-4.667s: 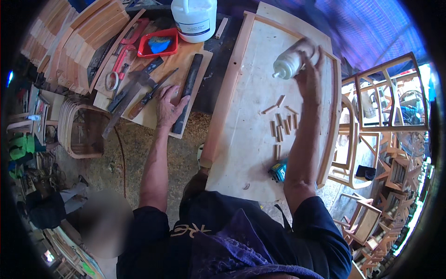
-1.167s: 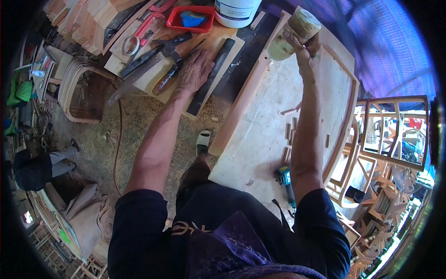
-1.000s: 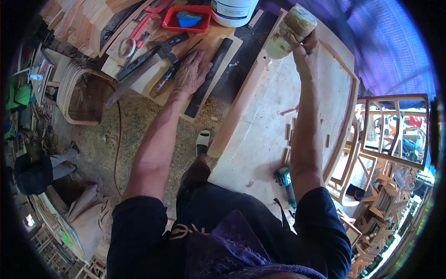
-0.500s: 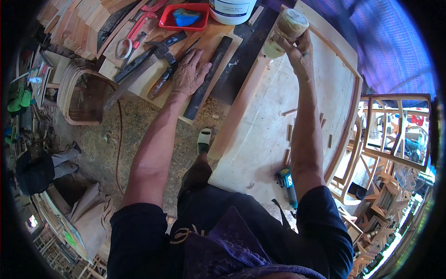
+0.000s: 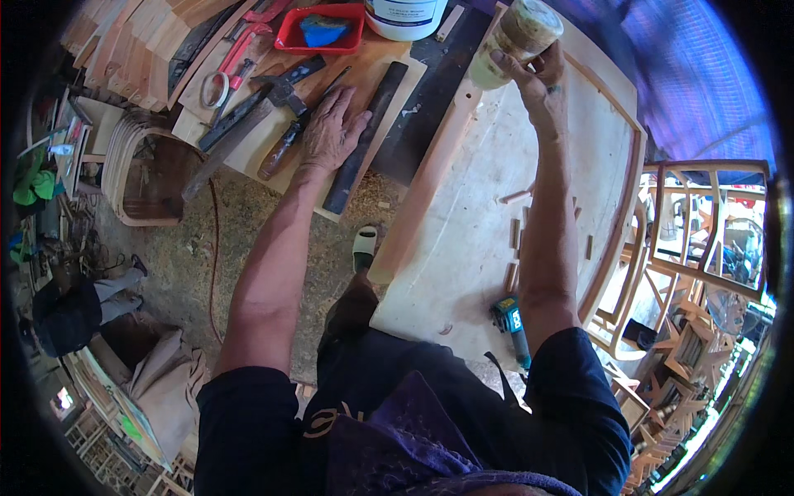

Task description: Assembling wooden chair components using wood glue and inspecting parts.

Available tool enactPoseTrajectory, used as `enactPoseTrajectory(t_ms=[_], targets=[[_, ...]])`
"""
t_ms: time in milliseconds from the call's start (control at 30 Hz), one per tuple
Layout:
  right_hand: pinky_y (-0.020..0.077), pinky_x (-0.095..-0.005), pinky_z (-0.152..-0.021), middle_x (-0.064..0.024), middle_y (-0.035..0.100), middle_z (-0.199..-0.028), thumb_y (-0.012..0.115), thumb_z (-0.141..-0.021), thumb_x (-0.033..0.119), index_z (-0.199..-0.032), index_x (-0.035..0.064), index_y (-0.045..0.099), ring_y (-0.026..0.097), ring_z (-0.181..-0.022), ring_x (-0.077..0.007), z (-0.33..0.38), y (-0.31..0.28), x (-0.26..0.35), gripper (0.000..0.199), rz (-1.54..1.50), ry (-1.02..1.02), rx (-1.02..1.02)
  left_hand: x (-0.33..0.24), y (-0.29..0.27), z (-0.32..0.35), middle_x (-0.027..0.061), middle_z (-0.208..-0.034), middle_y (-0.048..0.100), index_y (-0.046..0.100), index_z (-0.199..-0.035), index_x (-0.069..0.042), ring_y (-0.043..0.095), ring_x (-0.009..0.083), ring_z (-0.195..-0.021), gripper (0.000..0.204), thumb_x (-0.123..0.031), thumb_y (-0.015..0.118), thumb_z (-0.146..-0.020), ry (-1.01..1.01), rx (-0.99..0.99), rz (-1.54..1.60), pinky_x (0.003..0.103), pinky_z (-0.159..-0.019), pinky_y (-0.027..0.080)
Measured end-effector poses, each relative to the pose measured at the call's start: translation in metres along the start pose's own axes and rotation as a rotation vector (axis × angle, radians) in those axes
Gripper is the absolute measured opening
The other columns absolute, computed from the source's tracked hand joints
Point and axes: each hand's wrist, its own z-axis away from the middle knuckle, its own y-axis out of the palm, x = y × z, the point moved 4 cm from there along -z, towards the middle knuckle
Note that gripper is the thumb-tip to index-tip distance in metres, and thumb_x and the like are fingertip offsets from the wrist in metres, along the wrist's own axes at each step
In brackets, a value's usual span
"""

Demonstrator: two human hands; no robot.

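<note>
My right hand (image 5: 539, 79) grips a pale glue bottle (image 5: 514, 40), tipped with its nozzle down over the far corner of a light wooden panel (image 5: 463, 248). My left hand (image 5: 331, 131) lies flat, fingers spread, on a small wooden board (image 5: 372, 74) covered with tools. It rests on a wooden-handled tool (image 5: 279, 155), beside a long dark file (image 5: 364, 140) and a hammer (image 5: 281, 93). Several short wooden dowels (image 5: 514, 236) lie on the panel beside my right forearm.
A red tray (image 5: 322, 29) and a white tub (image 5: 409, 15) stand at the board's far end. A teal power tool (image 5: 509, 318) lies at the panel's near edge. Wooden chair frames (image 5: 703, 240) stand at right, curved wooden parts (image 5: 141, 174) at left. Sawdust covers the floor.
My right hand has carried the glue bottle from mid-panel to the far corner and tipped it nozzle-down. My left hand has stayed on the tool board.
</note>
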Motion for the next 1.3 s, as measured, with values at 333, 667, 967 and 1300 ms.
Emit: enactPoseTrajectory(t_ms=[333,667,967,1300], targets=[[0.0482,-0.0393,-0.099,-0.0121,0.066,-0.120,0.082,-0.081,0.028,-0.127,0.0050,0.055,0.063,-0.111,-0.0223,0.002,0.005,-0.004,0.058,0.060,0.055,0.011,0.000,-0.001,0.000,0.0221,-0.142,0.048,0.049,-0.138,0.000,0.046,0.0365,-0.131,0.064,-0.045,0.058,-0.094,-0.009,0.012,0.000,0.040,-0.111,0.036],[0.0527,-0.0444,-0.096,-0.0132,0.068,-0.116,0.083,-0.079,0.031,-0.125,0.0048,0.055,0.066,-0.109,-0.0253,0.000,0.002,-0.003,0.060,0.046,0.016,-0.049,0.003,0.001,0.001,0.0217,-0.142,0.048,0.048,-0.138,-0.001,0.047,0.0368,-0.130,0.064,-0.045,0.058,-0.094,0.001,0.008,-0.004,0.041,-0.111,0.036],[0.0527,-0.0425,-0.095,-0.0141,0.067,-0.116,0.085,-0.078,0.029,-0.123,0.0023,0.054,0.065,-0.111,-0.0262,0.010,0.010,-0.017,0.060,0.070,0.047,-0.041,0.002,0.000,0.000,0.0216,-0.140,0.049,0.049,-0.137,0.000,0.047,0.0362,-0.130,0.064,-0.046,0.059,-0.093,0.021,0.000,0.013,0.041,-0.110,0.037],[0.0494,-0.0415,-0.100,-0.0145,0.066,-0.119,0.085,-0.078,0.021,-0.125,0.0017,0.053,0.063,-0.114,-0.0264,0.014,0.002,-0.012,0.060,0.047,0.090,0.008,0.002,0.000,0.001,0.0203,-0.142,0.048,0.049,-0.138,0.000,0.046,0.0344,-0.131,0.066,-0.047,0.058,-0.093,-0.010,0.022,0.006,0.040,-0.111,0.036]])
